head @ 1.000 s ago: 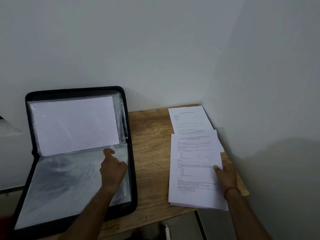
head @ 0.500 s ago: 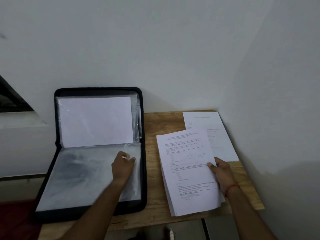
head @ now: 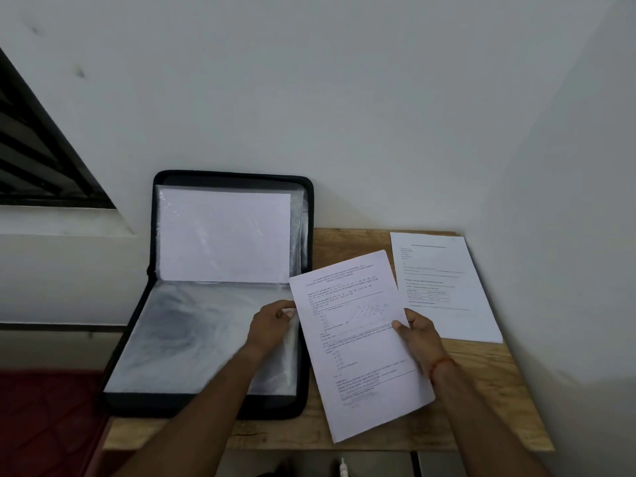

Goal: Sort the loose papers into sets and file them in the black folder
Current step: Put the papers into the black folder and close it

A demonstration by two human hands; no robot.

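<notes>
Near the middle of the worktop [head: 481, 366], my right hand [head: 418, 333] grips the printed stack [head: 361, 346] by its right edge, thumb on top (it's tilted, far-left corner over the folder). My left hand [head: 272, 321] pinches a clear sleeve [head: 192, 339] in the open black folder [head: 206, 404]; one sheet [head: 444, 287] lies far right.

Just one head-worn wide-angle cam, looking forward and down at the desk [head: 488, 380] from close up, facing the room's corner.

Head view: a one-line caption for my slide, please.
Right hand holds a paper set; left hand pinches a sleeve of the open folder.
</notes>
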